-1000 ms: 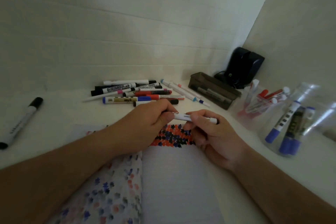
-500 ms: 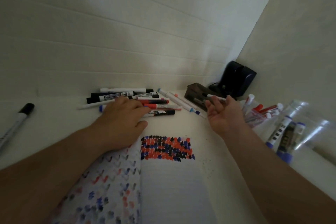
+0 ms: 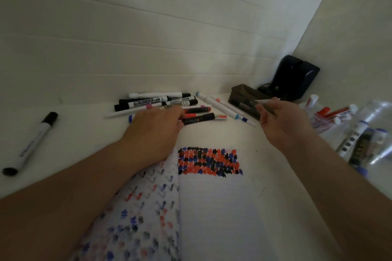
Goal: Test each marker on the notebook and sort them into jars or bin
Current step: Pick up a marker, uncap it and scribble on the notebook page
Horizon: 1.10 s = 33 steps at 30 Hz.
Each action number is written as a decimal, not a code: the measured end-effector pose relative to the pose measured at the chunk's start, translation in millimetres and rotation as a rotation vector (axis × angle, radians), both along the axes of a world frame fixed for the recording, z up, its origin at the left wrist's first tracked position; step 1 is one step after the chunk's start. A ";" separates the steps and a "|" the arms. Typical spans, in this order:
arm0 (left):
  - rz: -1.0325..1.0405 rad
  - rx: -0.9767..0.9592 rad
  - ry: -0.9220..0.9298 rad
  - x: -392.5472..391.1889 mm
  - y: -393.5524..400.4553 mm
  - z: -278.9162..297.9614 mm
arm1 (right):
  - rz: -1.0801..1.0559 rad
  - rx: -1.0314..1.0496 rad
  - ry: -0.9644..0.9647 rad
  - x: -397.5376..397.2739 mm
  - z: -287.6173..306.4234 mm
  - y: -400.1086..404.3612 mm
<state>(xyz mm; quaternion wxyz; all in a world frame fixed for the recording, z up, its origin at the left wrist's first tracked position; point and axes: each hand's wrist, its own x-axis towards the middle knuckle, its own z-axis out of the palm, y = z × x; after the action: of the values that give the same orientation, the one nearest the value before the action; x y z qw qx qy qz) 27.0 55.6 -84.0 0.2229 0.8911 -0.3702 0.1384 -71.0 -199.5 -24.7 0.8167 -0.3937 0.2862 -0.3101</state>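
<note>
Now we are disposing of one marker (image 3: pixel 263 102) while reaching for another, and our judgement is that the drop goes well only if we carry the tip fully over the bin (image 3: pixel 239 93) before loosening the pinch, so it falls inside rather than glancing off the rim. Our right hand (image 3: pixel 282 121) pinches that thin marker between fingertips and thumb, palm up, just above the dark bin at about 1 o'clock from the notebook (image 3: pixel 212 207). Our left hand (image 3: pixel 154 129) lies fingers-down on the pile (image 3: pixel 169 106) at 11 o'clock, touching a black-barrelled marker (image 3: pixel 197 118); we cannot tell whether it grips one yet. We should take one marker only, without scattering the rest. The jars (image 3: pixel 360 140) stand at 3 o'clock beyond the right wrist, holding red and blue markers. One stray marker (image 3: pixel 31 144) lies well apart at 9 o'clock.
</note>
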 end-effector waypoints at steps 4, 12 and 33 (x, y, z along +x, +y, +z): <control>-0.104 -0.154 -0.038 -4.1 3.5 5.4 | 0.290 -0.514 0.270 -16.1 -3.8 24.7; -0.368 -0.387 -0.064 -33.2 4.4 19.9 | 0.313 -2.097 0.548 -33.0 -24.6 79.7; -0.420 -0.094 0.039 -55.8 -7.2 12.1 | 0.553 -0.760 -0.094 -40.9 -39.6 92.6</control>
<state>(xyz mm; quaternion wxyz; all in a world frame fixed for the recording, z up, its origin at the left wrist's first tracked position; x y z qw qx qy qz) -28.8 48.3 -71.8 0.2951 0.7856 -0.5366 0.0887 -111.9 -106.9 -64.3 0.6789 -0.7116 -0.0006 -0.1812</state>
